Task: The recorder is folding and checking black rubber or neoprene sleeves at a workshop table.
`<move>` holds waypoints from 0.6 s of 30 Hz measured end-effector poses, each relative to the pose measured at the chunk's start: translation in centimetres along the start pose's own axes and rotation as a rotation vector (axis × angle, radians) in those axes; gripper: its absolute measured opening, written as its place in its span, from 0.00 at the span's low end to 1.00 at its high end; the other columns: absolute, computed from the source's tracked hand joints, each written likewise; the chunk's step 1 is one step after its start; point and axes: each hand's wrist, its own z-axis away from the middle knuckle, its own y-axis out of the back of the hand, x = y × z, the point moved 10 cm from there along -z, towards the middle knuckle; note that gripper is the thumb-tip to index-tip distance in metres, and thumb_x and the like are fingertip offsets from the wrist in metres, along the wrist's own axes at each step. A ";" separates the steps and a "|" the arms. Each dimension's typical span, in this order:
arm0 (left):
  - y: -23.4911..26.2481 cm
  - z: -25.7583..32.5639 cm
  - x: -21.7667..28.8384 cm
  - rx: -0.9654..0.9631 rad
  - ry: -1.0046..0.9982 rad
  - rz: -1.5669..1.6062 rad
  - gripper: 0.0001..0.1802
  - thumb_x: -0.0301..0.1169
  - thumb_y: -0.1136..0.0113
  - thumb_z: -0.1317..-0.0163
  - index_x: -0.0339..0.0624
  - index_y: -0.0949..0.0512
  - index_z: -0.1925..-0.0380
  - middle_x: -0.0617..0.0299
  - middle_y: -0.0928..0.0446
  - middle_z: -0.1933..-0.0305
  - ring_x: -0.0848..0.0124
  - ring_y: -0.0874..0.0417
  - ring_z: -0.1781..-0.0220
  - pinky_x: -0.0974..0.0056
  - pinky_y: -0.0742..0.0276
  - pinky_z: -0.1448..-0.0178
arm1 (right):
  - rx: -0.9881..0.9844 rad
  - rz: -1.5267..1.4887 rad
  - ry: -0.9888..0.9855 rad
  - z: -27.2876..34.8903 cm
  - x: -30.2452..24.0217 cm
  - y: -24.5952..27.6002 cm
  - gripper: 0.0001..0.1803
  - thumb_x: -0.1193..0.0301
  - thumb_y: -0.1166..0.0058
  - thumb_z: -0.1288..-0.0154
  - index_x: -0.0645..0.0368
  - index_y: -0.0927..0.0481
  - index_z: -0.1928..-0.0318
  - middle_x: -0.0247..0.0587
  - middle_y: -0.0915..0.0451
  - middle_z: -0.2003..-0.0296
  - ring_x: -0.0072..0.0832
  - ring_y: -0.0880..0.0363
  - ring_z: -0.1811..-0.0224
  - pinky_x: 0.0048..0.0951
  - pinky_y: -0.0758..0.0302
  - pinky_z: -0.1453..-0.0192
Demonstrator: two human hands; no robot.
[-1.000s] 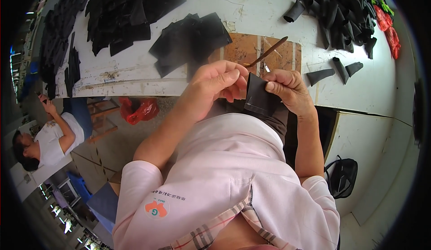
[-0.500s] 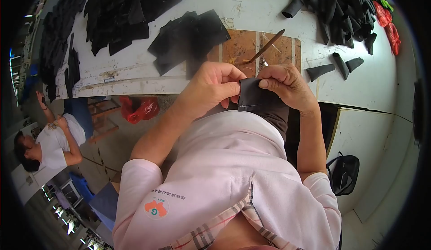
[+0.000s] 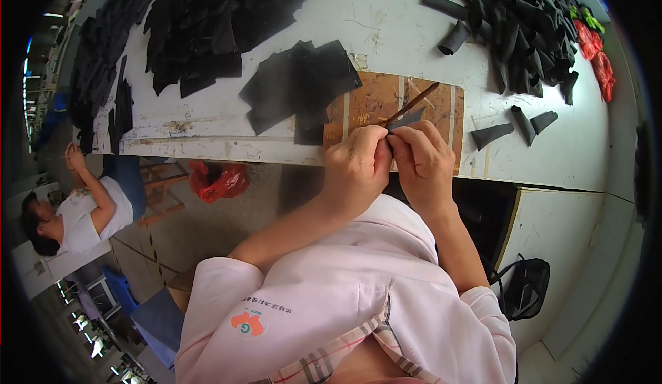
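Observation:
My left hand (image 3: 357,162) and my right hand (image 3: 423,165) meet at the front edge of the white table, fingertips pinched together. Both grip a small black fabric piece (image 3: 412,118), most of it hidden by the fingers; a dark flap shows beyond them. A thin brown stick (image 3: 418,100) slants away from the fingertips over a worn brown board (image 3: 365,94). Whether the stick touches the fabric or the fingers is hidden. Left of the board lies a loose stack of flat black fabric pieces (image 3: 303,81).
Larger heaps of black pieces (image 3: 200,32) cover the table's far left. Rolled black tubes (image 3: 510,25) pile up at far right, near red plastic bags (image 3: 600,56). A few tubes (image 3: 493,136) lie nearer. A person (image 3: 89,205) sits at left; a black bag (image 3: 529,287) is at right.
Both hands have come together and turned inward over the table edge. The black fabric piece, spread flat between them before, is now mostly covered by fingers. The view has shifted slightly.

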 end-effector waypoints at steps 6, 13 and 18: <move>-3.5 1.7 -7.8 -0.031 0.901 0.807 0.09 0.15 0.45 0.51 0.36 0.30 0.69 0.62 0.25 0.75 0.86 0.35 0.87 0.79 0.41 0.86 | 0.071 0.159 -0.022 0.5 3.2 -1.4 0.10 0.79 0.46 0.54 0.63 0.27 0.67 0.41 0.29 0.73 0.32 0.26 0.76 0.29 0.28 0.74; -5.7 1.9 -7.1 -0.320 0.861 1.039 0.11 0.15 0.50 0.54 0.34 0.30 0.67 0.63 0.29 0.75 0.85 0.37 0.86 0.79 0.41 0.83 | -0.223 -1.187 -0.814 3.0 7.2 -5.1 0.01 0.77 0.47 0.43 0.59 0.23 0.71 0.27 0.25 0.74 0.13 0.30 0.75 0.17 0.32 0.74; -1.6 -0.4 -5.5 -0.040 0.422 0.230 0.09 0.14 0.51 0.53 0.33 0.29 0.70 0.66 0.30 0.75 0.85 0.33 0.78 0.81 0.37 0.74 | -0.212 -1.672 -0.881 3.2 4.6 -7.3 0.09 0.67 0.49 0.39 0.54 0.31 0.74 0.22 0.34 0.79 0.11 0.38 0.79 0.14 0.40 0.76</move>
